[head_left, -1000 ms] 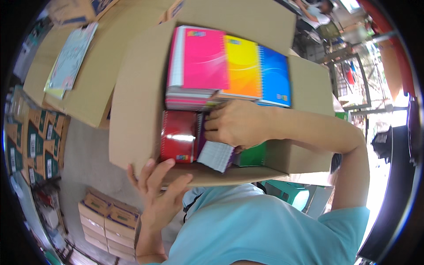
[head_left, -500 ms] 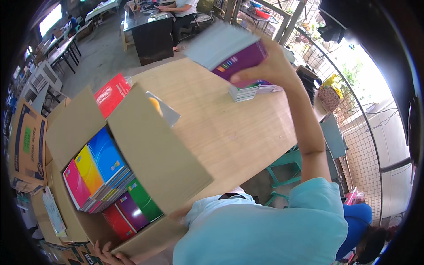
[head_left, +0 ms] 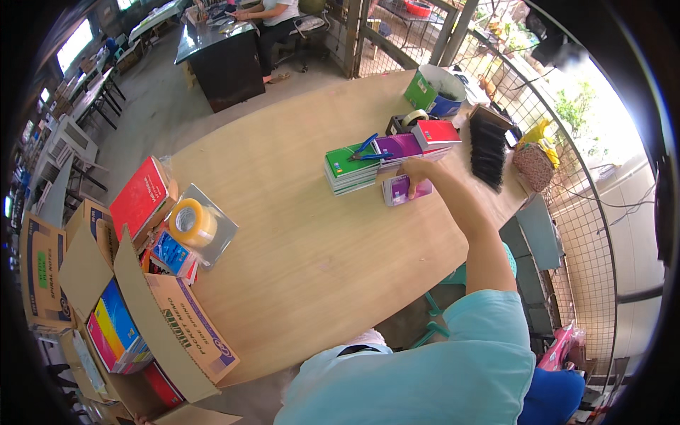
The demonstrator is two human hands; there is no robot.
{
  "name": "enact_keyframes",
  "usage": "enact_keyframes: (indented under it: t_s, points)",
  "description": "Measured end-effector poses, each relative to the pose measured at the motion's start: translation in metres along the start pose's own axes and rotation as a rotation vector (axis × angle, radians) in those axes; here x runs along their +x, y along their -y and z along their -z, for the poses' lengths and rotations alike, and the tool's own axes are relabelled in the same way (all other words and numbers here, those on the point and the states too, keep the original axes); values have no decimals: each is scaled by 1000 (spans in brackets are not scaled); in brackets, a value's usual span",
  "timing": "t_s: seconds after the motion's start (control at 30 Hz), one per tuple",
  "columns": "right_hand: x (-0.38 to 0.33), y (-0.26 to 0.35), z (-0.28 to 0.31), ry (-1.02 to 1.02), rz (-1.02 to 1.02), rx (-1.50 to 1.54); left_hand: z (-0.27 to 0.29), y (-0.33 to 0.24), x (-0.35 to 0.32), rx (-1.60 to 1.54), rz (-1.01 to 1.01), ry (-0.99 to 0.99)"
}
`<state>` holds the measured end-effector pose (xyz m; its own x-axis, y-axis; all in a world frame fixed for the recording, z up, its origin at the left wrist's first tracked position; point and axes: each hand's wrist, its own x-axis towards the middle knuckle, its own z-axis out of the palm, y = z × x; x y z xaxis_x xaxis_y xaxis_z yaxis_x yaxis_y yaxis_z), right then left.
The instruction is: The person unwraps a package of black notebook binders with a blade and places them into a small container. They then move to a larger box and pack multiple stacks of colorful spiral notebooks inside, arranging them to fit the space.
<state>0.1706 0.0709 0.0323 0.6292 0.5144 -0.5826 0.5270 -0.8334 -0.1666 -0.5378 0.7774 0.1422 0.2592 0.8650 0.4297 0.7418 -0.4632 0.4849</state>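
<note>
My right hand [head_left: 416, 174] reaches across the table and is closed on a small stack of purple notebooks [head_left: 398, 193], low at the tabletop. Just behind it stand stacks of green notebooks [head_left: 347, 173], purple notebooks [head_left: 398, 146] and red notebooks [head_left: 437, 132] in a row. Blue-handled scissors [head_left: 368, 146] lie on top of the green and purple ones. At the lower left is an open cardboard box [head_left: 180, 329] with pink, yellow and blue notebooks [head_left: 113, 319] and a red notebook [head_left: 163, 382] inside. Only fingertips of my left hand [head_left: 144, 421] show, at the box's near edge.
A roll of tape [head_left: 193, 222] lies on a clear sheet beside a red book [head_left: 142, 195]. Far right are a cut-open tin [head_left: 439, 92], a tape dispenser [head_left: 404, 125] and a black brush [head_left: 487, 152]. Another person [head_left: 276, 21] sits at a dark desk.
My right hand has brought the purple notebooks down from the air to the tabletop, in front of the stacks. The view has swung rightward, so the box and my left hand sit lower left.
</note>
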Motion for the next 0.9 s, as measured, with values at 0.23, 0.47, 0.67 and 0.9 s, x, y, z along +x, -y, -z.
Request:
enact_keyframes:
  t_s: [0.23,0.47,0.67,0.9]
  points:
    - [14,-6,1,-84,11,-136,-5,19,20,-71,-35,29]
    - [-37,-8,-34,-642,194,246,-11,45,36,-151,-90,24]
    - [-52,8,-36,-674,132,-5,-21,73,40,-218,-112,25]
    - [-54,55,-69,-1154,-241,200,-7,108,49,-276,-165,19]
